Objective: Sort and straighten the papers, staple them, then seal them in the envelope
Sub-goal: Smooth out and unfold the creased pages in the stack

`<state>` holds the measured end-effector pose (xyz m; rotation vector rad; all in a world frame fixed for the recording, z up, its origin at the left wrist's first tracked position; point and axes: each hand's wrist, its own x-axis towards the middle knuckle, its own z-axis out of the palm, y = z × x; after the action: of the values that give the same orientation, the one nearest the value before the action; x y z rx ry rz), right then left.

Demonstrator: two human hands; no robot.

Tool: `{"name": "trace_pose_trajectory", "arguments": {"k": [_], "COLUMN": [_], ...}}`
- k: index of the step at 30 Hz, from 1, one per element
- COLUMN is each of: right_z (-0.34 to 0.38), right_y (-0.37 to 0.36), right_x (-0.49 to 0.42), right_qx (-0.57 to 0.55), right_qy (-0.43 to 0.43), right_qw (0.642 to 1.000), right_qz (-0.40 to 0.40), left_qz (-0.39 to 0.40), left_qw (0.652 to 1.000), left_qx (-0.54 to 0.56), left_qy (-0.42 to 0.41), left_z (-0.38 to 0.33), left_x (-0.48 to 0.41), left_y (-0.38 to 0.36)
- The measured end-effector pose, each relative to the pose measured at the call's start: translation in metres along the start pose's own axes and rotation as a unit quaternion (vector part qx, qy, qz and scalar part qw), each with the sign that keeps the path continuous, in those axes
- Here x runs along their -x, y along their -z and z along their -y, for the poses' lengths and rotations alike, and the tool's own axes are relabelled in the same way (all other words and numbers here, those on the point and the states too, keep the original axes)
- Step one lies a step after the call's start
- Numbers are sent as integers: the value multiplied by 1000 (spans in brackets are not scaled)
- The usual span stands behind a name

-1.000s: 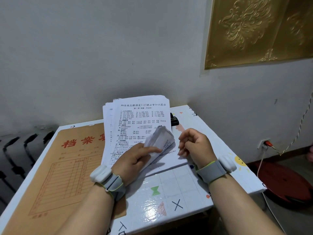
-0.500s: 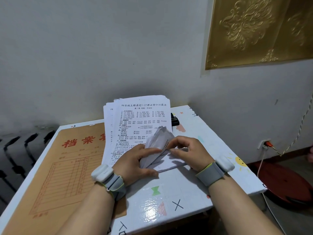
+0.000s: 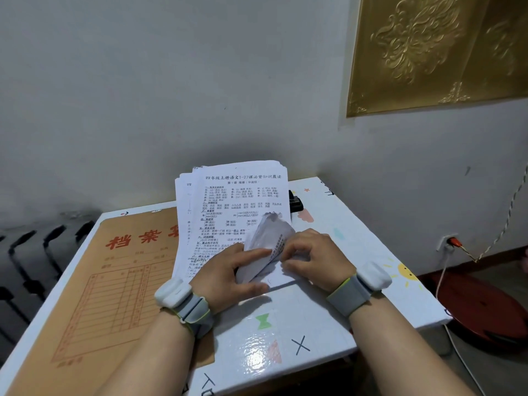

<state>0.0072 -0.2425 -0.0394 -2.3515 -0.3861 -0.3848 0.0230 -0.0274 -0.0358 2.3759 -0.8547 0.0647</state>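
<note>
The papers are lying in a loose, uneven stack toward the back of the table. Their left side is overlapping the brown envelope, which is lying flat beside them with its red printing facing up. The near right corner of the papers is curling up off the stack in a rumpled fold. The left hand is gripping that lifted corner, with the forefinger lying across it and the thumb running beneath along the table. The right hand is pinching the same sheets from the other side with bent fingers, so the two hands are nearly touching. A small black thing, partly hidden, is sitting just behind the papers at their right edge
</note>
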Motion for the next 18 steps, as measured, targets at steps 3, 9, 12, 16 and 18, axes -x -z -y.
{"name": "trace_pose_trajectory", "arguments": {"k": [3,9,12,16,18], "right_z": [-1,3,3,2,2], "right_y": [3,5,7,7,7], "right_x": [-1,2,3,3,3], "right_qx": [-26,-74,-85,-79,-90], "right_qy": [-3,-4,-25,-45,-42], "right_qw": [999,997,994,992,988], "right_qz": [-35,-23,-59,-90,-120], "left_qz": [16,0,2,6,4], "left_qw": [1000,1000,1000,1000,1000], "left_qx": [-2,-1,4,0,-2], "left_qy": [5,-1,-1,1,-2], "left_z": [-2,1,1,1,1], "left_x": [0,-1,-1,0,0], "left_y": [0,-1,0,0,-1]}}
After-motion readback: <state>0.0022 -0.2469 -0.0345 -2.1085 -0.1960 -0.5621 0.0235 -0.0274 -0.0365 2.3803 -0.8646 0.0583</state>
